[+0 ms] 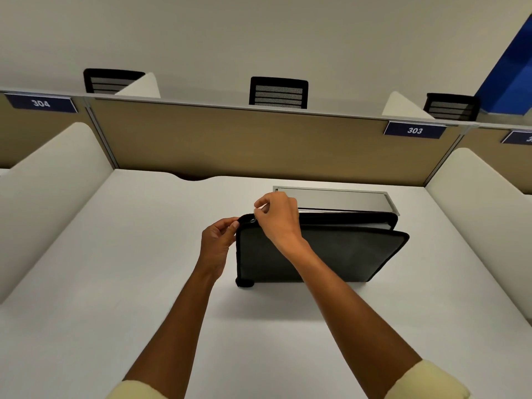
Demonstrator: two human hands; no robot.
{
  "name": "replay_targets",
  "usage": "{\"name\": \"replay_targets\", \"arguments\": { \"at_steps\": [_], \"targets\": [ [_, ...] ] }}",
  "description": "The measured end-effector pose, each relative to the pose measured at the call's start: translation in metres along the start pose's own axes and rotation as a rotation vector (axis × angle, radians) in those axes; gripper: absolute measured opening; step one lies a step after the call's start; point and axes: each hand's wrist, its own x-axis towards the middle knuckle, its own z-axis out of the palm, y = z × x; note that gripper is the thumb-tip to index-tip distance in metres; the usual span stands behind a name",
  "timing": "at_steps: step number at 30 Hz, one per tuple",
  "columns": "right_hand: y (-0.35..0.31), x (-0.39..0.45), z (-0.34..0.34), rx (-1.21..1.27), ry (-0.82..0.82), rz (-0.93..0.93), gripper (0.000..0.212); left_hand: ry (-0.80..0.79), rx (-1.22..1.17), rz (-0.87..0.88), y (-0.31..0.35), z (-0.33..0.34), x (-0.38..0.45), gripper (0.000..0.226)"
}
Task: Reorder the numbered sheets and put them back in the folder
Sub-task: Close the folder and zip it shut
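A dark grey zip folder point(339, 254) with black edging stands on its long edge in the middle of the white desk point(115, 269). Its top is partly open at the right, and pale sheet edges point(371, 224) show inside. My left hand point(217, 240) pinches the folder's top left corner. My right hand point(277, 217) reaches over that same corner and pinches the small metal zip pull point(253, 220). The numbers on the sheets are hidden.
A grey metal cable tray lid point(345, 198) is set in the desk just behind the folder. Cream side dividers point(51, 180) flank the desk and a tan partition point(244, 139) with a "303" tag closes the back. Black chair backs show beyond it.
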Motion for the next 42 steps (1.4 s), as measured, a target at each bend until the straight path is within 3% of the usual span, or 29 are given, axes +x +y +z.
{"name": "replay_targets", "arguments": {
  "at_steps": [9,20,26,32,38,42],
  "targets": [
    [0.072,0.003,-0.071,0.041,0.093,0.048,0.014,-0.07,-0.081,-0.017,0.0,-0.002,0.013,0.017],
    [0.186,0.0,-0.158,0.058,0.377,0.287,0.016,-0.159,-0.038,-0.082,0.017,0.002,0.034,0.023],
    [0.217,0.003,-0.17,0.262,0.431,0.454,0.019,-0.246,0.293,0.082,0.041,0.022,0.04,0.029],
    [0.237,0.005,-0.175,0.794,0.377,0.692,0.021,-0.423,0.673,0.153,0.078,0.069,0.049,0.028],
    [0.238,-0.002,-0.176,0.952,0.416,0.731,0.016,-0.68,0.946,0.327,0.083,0.15,0.037,0.021],
    [0.237,0.0,-0.176,0.971,0.483,0.722,0.018,-0.727,1.034,0.358,0.074,0.203,0.025,0.032]
  ]
}}
